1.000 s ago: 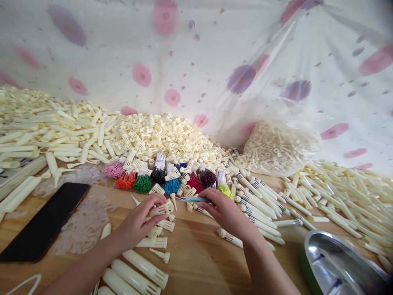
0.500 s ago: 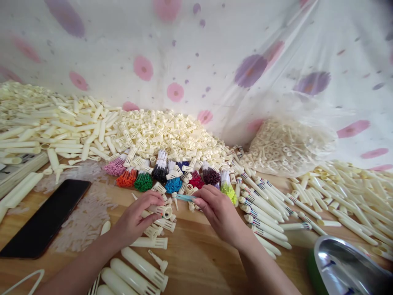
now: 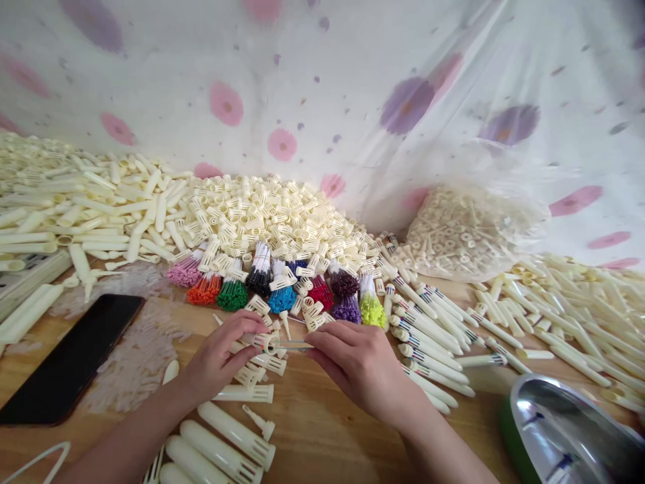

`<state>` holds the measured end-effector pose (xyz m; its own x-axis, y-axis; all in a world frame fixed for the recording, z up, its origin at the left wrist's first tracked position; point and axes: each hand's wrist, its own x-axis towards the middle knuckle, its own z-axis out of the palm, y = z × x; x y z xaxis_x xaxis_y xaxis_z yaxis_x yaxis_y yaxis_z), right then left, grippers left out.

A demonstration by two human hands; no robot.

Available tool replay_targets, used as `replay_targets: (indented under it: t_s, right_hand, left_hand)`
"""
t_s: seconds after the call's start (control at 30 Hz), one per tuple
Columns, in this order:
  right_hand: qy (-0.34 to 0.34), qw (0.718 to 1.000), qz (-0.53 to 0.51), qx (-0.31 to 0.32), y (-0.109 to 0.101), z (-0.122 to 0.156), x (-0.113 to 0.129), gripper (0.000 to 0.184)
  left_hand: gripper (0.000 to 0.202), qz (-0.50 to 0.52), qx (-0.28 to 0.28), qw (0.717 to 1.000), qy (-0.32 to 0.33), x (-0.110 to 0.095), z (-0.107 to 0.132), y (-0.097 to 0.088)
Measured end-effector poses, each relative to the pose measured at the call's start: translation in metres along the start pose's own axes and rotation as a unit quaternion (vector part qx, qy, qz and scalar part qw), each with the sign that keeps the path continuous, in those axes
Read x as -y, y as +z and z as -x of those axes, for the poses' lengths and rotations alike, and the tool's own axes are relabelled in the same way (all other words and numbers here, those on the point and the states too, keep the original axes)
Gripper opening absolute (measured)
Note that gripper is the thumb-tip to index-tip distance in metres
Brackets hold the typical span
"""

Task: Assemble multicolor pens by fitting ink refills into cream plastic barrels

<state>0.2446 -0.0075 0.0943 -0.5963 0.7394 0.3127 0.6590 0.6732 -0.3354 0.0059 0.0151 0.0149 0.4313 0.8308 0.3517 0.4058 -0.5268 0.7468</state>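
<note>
My left hand (image 3: 222, 353) pinches a short cream slotted pen sleeve (image 3: 271, 344), its round open end turned to the right. Small coloured bits show in its slots. Closed on a thin pen refill (image 3: 293, 347), my right hand (image 3: 360, 366) has the refill's far end at the sleeve's mouth; how far inside it reaches, I cannot tell. Behind both hands stand bundles of refills with coloured ends, among them green (image 3: 232, 294), blue (image 3: 282, 299) and yellow (image 3: 373, 310). Cream pen barrels (image 3: 222, 450) lie below my left hand, near a small pointed cream piece (image 3: 259, 422).
A large heap of slotted sleeves (image 3: 272, 208) rises behind the bundles. Multicolour pens (image 3: 433, 329) lie at right, before a clear bag of small parts (image 3: 468, 232). A black phone (image 3: 75, 356) rests at left; a green-sided metal tray (image 3: 549, 430) stands front right.
My right hand has moved down and slightly left, bringing the refill from above the sleeve to its open end. My left hand has stayed nearly in place. The view has shifted slightly.
</note>
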Motion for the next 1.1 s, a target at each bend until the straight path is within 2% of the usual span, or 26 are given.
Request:
replay_targets:
  t_s: [0.3, 0.63, 1.1]
  right_hand:
    - [-0.014, 0.999, 0.026, 0.013, 0.0036, -0.0005, -0.0032, 0.023]
    - [-0.012, 0.998, 0.041, 0.048, 0.0001, 0.0005, -0.0016, 0.024]
    - [-0.017, 0.998, 0.038, 0.036, -0.0012, -0.0004, -0.0014, 0.028]
  left_hand:
    - [0.015, -0.013, 0.011, 1.0, 0.004, -0.0035, -0.0019, -0.0007]
    - [0.017, -0.004, 0.032, 0.999, -0.022, -0.0008, 0.0013, 0.0006]
    - [0.02, 0.035, 0.051, 0.997, -0.053, -0.0014, 0.0029, -0.0003]
